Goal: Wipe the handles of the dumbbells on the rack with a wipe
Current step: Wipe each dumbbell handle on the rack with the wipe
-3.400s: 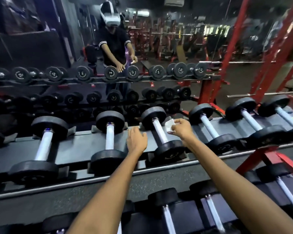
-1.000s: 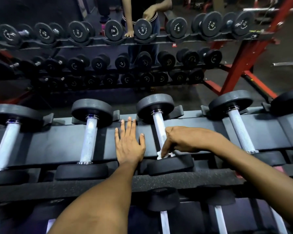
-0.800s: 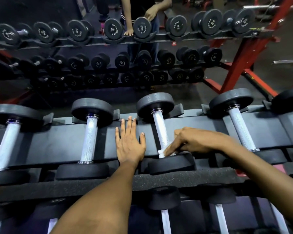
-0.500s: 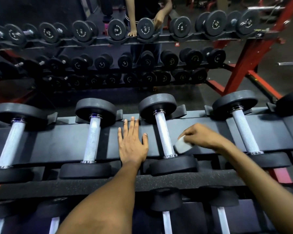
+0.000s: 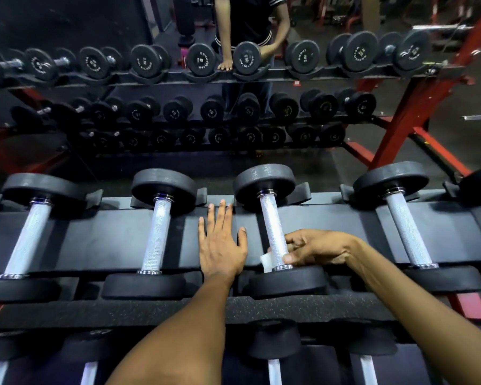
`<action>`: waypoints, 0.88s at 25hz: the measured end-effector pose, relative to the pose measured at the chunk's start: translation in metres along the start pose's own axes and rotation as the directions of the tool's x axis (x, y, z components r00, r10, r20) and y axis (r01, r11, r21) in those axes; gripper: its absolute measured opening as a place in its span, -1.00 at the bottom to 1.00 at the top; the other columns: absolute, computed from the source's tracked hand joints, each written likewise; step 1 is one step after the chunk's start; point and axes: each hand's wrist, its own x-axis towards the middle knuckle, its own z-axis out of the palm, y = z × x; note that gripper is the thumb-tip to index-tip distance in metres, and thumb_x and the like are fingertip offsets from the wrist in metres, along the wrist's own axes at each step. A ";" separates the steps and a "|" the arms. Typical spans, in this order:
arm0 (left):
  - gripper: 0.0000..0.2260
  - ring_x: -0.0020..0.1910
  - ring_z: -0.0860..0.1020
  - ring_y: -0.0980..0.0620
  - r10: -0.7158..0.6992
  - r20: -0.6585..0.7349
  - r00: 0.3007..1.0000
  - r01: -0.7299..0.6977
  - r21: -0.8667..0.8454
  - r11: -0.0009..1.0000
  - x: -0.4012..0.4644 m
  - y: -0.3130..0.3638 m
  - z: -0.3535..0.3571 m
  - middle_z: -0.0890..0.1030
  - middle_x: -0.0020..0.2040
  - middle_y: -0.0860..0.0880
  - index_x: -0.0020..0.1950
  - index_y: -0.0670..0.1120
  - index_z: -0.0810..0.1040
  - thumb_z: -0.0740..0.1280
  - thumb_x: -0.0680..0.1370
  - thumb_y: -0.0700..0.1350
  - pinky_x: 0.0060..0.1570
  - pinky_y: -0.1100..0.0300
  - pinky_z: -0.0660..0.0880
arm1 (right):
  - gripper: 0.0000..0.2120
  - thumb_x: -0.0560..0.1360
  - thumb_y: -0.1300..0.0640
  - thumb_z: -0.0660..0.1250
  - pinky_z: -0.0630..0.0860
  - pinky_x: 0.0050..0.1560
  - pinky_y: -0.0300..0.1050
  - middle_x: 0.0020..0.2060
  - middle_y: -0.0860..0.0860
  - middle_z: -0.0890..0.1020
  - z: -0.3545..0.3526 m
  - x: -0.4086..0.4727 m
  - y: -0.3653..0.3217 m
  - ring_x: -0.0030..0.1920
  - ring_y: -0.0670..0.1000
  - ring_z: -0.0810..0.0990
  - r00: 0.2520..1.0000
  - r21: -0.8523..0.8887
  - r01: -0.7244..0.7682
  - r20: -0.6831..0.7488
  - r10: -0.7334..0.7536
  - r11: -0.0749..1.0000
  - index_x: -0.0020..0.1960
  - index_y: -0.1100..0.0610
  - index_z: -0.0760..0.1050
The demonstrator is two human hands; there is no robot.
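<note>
My right hand [image 5: 314, 250] pinches a white wipe [image 5: 267, 259] around the handle [image 5: 272, 229] low centre-right; its long axis runs up-frame from that hand. My left hand [image 5: 220, 243] lies flat, fingers straight, on the rack [image 5: 95, 240] beside it.

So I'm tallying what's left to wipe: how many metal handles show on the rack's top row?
4, left to right: far-left handle, second, third in the right hand with the wipe, fourth. More may sit past the right edge.
</note>
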 end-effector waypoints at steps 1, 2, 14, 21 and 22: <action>-0.38 0.56 -0.17 0.09 0.002 -0.005 1.000 -0.002 -0.007 1.000 0.000 0.000 -0.001 -0.02 0.59 0.08 0.59 0.02 0.03 -0.15 0.54 0.17 0.53 0.06 -0.24 | -0.75 0.38 0.21 0.47 0.50 -0.16 -0.13 -0.06 0.14 0.63 -0.004 -0.001 -0.009 -0.15 0.08 0.57 0.998 0.011 -0.004 -0.064 0.005 1.000 0.05 0.22 0.57; -0.36 0.56 -0.17 0.09 0.003 -0.008 1.000 -0.003 -0.009 1.000 0.001 0.000 -0.001 -0.02 0.59 0.08 0.59 0.02 0.03 -0.17 0.52 0.18 0.53 0.06 -0.24 | -0.87 0.42 0.30 0.40 0.58 -0.18 -0.14 -0.13 0.11 0.66 -0.007 -0.002 -0.021 -0.18 0.02 0.63 0.987 0.092 0.021 -0.160 -0.006 0.996 -0.03 0.25 0.57; -0.36 0.56 -0.17 0.09 -0.006 -0.006 1.000 0.006 -0.014 1.000 0.001 0.001 -0.003 -0.01 0.59 0.08 0.59 0.02 0.03 -0.16 0.52 0.18 0.53 0.04 -0.21 | -0.77 0.51 0.50 0.13 0.63 -0.27 -0.19 -0.39 0.06 0.65 0.004 -0.001 -0.070 -0.37 -0.09 0.64 0.840 0.283 0.191 -0.542 -0.008 0.940 -0.17 0.29 0.48; -0.40 0.56 -0.16 0.10 -0.005 -0.002 1.000 0.005 -0.017 1.000 0.001 0.002 -0.005 0.01 0.59 0.08 0.59 0.01 0.04 -0.06 0.55 0.13 0.52 0.08 -0.27 | -0.86 0.45 0.45 0.27 0.53 -0.36 -0.22 -0.35 0.21 0.54 0.011 -0.020 -0.065 -0.39 0.05 0.55 0.836 -0.108 -0.029 -0.547 -0.035 0.994 -0.24 0.31 0.50; -0.40 0.56 -0.16 0.09 -0.006 0.000 1.000 0.006 -0.013 1.000 0.001 0.002 -0.006 0.01 0.59 0.08 0.59 0.01 0.04 -0.06 0.55 0.13 0.52 0.08 -0.28 | -0.83 0.44 0.43 0.29 0.50 -0.32 -0.17 -0.37 0.19 0.52 0.014 -0.014 -0.075 -0.38 0.04 0.51 0.696 -0.164 0.059 -0.700 -0.158 0.985 -0.29 0.24 0.50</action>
